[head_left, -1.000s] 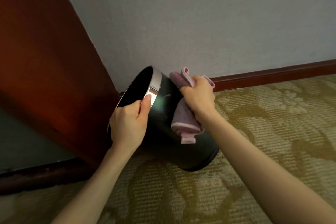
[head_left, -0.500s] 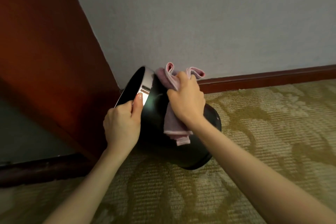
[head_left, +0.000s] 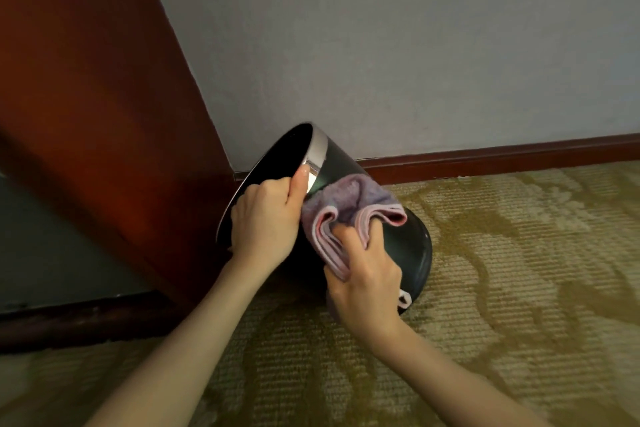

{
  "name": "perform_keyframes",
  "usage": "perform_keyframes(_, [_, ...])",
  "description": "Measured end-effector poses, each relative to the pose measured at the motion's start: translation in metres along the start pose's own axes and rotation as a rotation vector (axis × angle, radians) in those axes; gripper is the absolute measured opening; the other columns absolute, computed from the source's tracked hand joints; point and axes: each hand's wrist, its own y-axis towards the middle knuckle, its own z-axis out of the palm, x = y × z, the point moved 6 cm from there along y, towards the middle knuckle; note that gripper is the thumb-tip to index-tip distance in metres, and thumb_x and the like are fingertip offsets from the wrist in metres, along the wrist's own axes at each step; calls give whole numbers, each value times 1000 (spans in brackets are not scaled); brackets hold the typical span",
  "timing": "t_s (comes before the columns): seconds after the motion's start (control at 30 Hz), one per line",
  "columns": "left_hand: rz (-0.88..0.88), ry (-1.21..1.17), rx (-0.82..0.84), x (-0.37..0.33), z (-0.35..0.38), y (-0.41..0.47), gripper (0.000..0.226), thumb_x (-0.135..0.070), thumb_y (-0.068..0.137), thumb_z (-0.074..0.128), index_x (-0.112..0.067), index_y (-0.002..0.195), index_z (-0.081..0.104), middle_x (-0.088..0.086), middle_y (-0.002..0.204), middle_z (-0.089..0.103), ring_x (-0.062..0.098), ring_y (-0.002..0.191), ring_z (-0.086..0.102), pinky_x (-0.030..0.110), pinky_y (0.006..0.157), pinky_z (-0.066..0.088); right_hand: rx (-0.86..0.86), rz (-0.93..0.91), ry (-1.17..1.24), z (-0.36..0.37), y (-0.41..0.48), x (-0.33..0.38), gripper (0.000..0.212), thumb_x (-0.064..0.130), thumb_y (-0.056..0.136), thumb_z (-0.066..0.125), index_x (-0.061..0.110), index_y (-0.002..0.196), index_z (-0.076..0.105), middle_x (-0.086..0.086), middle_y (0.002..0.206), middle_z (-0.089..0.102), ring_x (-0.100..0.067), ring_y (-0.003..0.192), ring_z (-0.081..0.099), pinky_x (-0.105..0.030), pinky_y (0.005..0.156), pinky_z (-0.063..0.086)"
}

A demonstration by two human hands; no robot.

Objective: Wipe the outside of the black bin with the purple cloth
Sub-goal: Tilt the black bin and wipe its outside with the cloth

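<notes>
The black bin [head_left: 408, 246], round with a shiny metal rim, is tilted with its mouth facing up and to the left, its base on the carpet. My left hand [head_left: 265, 222] grips the rim, thumb lying along the metal band. My right hand [head_left: 367, 274] holds the folded purple cloth [head_left: 346, 208] against the bin's side, just right of my left hand. The cloth is bunched over the upper side wall, and a small corner of it shows below my right hand.
A dark red wooden panel [head_left: 97, 114] rises at the left, close behind the bin. A grey wall [head_left: 415, 45] with a dark red skirting board [head_left: 502, 156] runs behind. Patterned yellow-green carpet [head_left: 519, 288] covers the floor to the right and front.
My right hand has slid with the cloth from the upper far side of the bin down towards me along its wall. The left hand keeps its grip on the rim.
</notes>
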Motion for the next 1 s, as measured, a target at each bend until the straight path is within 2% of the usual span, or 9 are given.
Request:
perform_keyframes(0.07, [24, 33, -4, -4, 3, 4, 61, -50, 95, 30, -7, 63, 61, 13, 58, 59, 34, 57, 54, 36, 50, 37, 39, -51, -31, -1, -9, -6, 37, 23, 71, 57, 23, 107, 53, 0, 92, 43, -16, 63, 50, -20, 50, 22])
perform_keyframes(0.17, [55, 15, 12, -9, 6, 8, 61, -49, 95, 31, -8, 65, 64, 12, 56, 58, 34, 56, 55, 40, 49, 41, 71, -38, 55, -5, -7, -21, 34, 23, 72, 56, 27, 105, 52, 1, 91, 43, -15, 68, 49, -23, 46, 31])
perform_keyframes(0.23, [53, -2, 5, -10, 6, 10, 60, -47, 96, 33, -7, 61, 61, 10, 52, 55, 33, 53, 52, 41, 48, 41, 56, 4, 132, -7, 3, -32, 28, 22, 75, 56, 27, 102, 52, 2, 92, 43, -11, 73, 45, -26, 48, 35])
perform_keyframes(0.33, [43, -44, 10, -5, 4, 8, 58, -43, 97, 37, -13, 48, 46, 0, 42, 41, 27, 44, 45, 35, 44, 32, 21, 62, 168, -9, 15, -47, 25, 19, 75, 57, 24, 99, 52, -2, 95, 46, -11, 76, 43, -24, 53, 32])
perform_keyframes(0.43, [45, -70, 24, 1, 2, 1, 59, -42, 96, 36, -16, 44, 34, -3, 39, 34, 20, 37, 37, 32, 43, 26, 10, 190, 189, -9, 26, -68, 25, 22, 73, 53, 21, 98, 55, -5, 98, 49, -8, 77, 41, -25, 58, 29])
perform_keyframes(0.57, [55, -129, 23, 5, -1, -7, 57, -38, 98, 37, -20, 44, 32, -6, 38, 31, 14, 33, 32, 32, 39, 25, 75, 396, 169, -8, 48, -109, 30, 12, 74, 56, 22, 102, 61, -5, 97, 56, -18, 80, 50, -28, 63, 30])
perform_keyframes(0.73, [42, -93, -3, 6, -3, -13, 56, -42, 97, 36, -23, 44, 31, -7, 38, 31, 14, 34, 34, 30, 39, 25, 249, 634, 130, -6, 51, -157, 29, 14, 78, 57, 27, 103, 63, -4, 94, 60, -28, 85, 56, -33, 72, 37])
perform_keyframes(0.9, [-49, 8, -67, 11, -2, -2, 57, -47, 96, 35, -24, 44, 28, -6, 41, 34, 22, 42, 40, 29, 47, 23, 215, 663, 137, -6, 48, -160, 19, 15, 77, 56, 22, 93, 60, -8, 96, 61, -33, 89, 57, -38, 76, 42])
perform_keyframes(1.0, [-70, 23, -89, 18, -2, 1, 58, -49, 95, 34, -21, 44, 31, -3, 42, 36, 23, 43, 41, 29, 47, 22, 174, 645, 92, -5, 40, -153, 23, 16, 77, 55, 20, 100, 57, -12, 101, 58, -35, 91, 56, -39, 78, 42])
